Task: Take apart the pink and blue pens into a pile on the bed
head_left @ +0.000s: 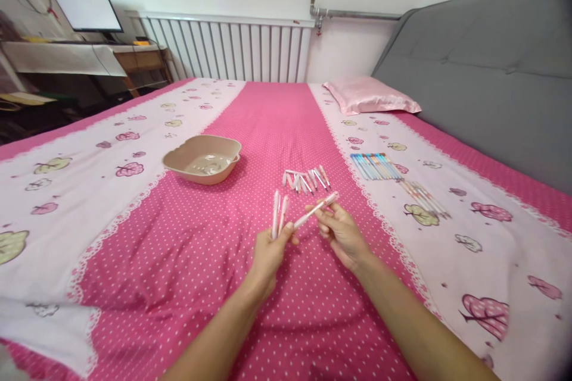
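My left hand [269,256] is closed around two pale pink pens [277,214] that stand upright out of its fist. My right hand [342,233] pinches a third pink pen [316,209], held slanted, its lower end touching the left hand. Just beyond the hands, several more pink and white pens [306,179] lie in a loose pile on the pink dotted bed sheet [268,131]. A beige plastic bowl [202,159] sits further left.
A row of blue pens [374,166] and a row of pale pens [424,196] lie on the bed's right side. A pink pillow [370,95] lies by the grey headboard [491,71]. Radiator [227,50] and desk with monitor [84,5] stand behind.
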`<state>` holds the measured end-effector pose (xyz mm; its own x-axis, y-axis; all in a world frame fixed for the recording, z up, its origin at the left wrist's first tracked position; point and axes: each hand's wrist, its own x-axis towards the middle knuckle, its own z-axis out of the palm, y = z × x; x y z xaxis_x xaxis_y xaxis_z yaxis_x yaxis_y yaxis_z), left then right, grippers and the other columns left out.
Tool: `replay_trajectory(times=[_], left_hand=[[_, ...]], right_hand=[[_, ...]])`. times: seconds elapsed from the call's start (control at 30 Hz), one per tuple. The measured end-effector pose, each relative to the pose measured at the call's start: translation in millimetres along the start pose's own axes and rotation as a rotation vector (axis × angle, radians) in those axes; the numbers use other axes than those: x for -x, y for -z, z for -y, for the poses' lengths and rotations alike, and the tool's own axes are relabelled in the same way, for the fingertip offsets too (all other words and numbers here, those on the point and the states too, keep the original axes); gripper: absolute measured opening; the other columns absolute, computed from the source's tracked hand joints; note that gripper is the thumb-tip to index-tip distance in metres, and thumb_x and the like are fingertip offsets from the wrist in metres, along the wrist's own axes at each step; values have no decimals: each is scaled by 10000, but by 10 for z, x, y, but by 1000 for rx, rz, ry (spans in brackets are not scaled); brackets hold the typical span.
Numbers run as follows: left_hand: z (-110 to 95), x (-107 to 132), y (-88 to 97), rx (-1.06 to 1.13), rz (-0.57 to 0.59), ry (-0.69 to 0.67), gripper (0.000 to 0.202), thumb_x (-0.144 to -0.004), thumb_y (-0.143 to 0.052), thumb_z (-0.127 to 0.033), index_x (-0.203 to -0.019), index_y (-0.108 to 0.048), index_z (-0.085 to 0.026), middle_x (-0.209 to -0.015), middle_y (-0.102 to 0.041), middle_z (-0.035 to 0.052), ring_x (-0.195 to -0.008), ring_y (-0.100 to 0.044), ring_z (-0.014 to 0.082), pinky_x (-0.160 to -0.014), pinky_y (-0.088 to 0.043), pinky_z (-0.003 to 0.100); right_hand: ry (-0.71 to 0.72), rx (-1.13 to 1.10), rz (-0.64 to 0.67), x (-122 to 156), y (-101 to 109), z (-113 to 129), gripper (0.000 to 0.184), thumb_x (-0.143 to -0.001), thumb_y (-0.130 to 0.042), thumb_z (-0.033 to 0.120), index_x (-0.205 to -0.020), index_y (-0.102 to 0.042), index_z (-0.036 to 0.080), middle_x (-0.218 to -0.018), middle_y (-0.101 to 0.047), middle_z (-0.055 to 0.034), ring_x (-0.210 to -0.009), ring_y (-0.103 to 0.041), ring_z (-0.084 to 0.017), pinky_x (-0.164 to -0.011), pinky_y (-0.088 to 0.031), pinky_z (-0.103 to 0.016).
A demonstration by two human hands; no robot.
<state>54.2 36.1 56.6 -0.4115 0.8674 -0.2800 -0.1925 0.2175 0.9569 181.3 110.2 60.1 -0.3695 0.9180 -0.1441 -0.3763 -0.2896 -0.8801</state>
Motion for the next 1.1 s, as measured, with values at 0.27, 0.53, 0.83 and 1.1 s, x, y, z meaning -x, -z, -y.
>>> replay_trajectory(times=[0.27,0.53,0.83,1.1], left_hand=[[-7,-9,4,52,83,92,449,-668,-598,-552,-646,-635,-106,-468,-558,3,-301,-217,22,-344,-127,208],[-64,0,2,121,6,-3,427,-448,-824,-264,-818,-674,-113,-629,-621,20,-557,-532,102,-546,-387,222],[-26,4,28,10,60,58,394,-666,-639,-494,-575,-632,-111,-412,-453,-28,-348,-276,37,-384,-203,202],[-11,-23,48,11,83,94,467,-677,-591,-561,-653,-632,-97,-481,-536,5,-318,-204,16,-346,-109,209]], right_hand=[[-7,-31,28,-5,10,0,307,-629,-728,257,-839,-510,206,-828,-657,10,-425,-350,-12,-390,-253,-146],[-3,-24,-5,-14,29,-21,312,-626,-731,265,-845,-520,196,-804,-646,16,-423,-365,-7,-387,-267,-136],[-6,-72,-1,-10,29,-12,293,-653,-719,229,-860,-514,195,-848,-646,11,-428,-373,-1,-384,-298,-113],[51,-255,-185,-124,162,89,133,-698,-633,121,-785,-550,177,-839,-634,0,-561,-502,-39,-475,-430,-119]])
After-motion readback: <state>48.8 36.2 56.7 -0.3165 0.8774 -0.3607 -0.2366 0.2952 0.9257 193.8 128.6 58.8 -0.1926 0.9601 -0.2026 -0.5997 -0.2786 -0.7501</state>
